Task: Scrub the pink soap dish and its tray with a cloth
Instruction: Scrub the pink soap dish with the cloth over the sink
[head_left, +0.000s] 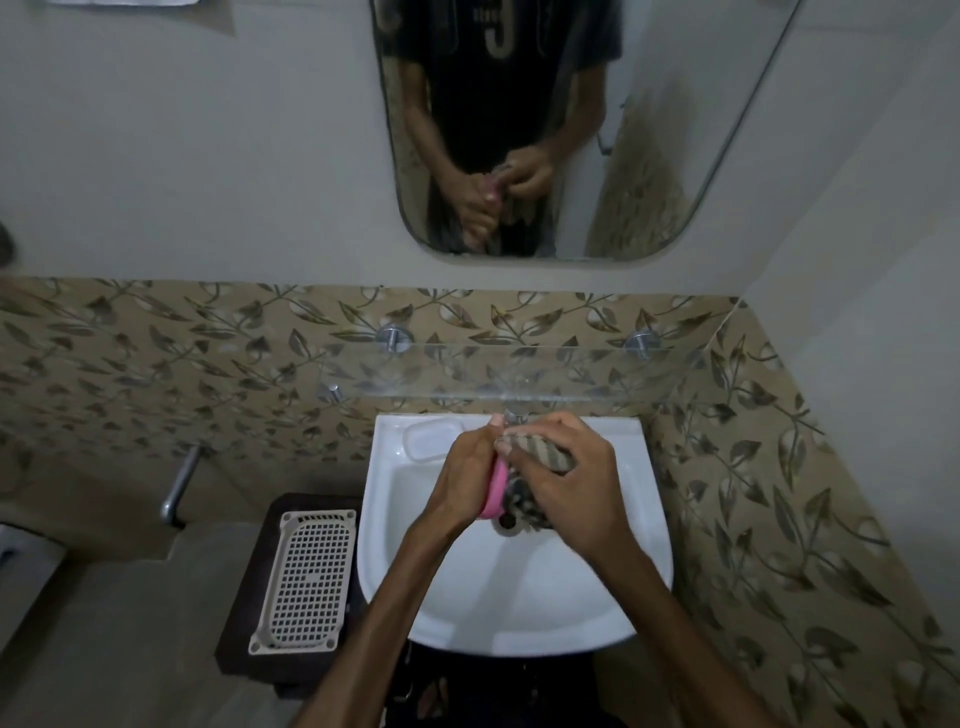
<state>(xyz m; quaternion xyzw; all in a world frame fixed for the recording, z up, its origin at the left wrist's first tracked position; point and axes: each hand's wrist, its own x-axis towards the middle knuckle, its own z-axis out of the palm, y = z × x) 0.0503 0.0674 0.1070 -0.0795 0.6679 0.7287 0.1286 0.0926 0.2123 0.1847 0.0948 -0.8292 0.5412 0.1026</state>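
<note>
Over the white sink (613, 582), my left hand (467, 475) grips a pink soap dish piece (496, 491) held on edge, only its rim showing. My right hand (566, 480) holds a striped grey-brown cloth (540, 454) bunched against the pink piece, with part of the cloth hanging below the fingers. A translucent white tray-like piece (428, 439) lies on the sink's back left ledge. Whether the pink piece is the dish or its tray cannot be told.
The tap (511, 415) stands just behind my hands under a glass shelf (467, 371). A cream perforated basket (306, 577) lies on a dark stool (244, 613) left of the sink. A mirror (649, 156) hangs above. A metal pipe (179, 486) juts from the tiled wall.
</note>
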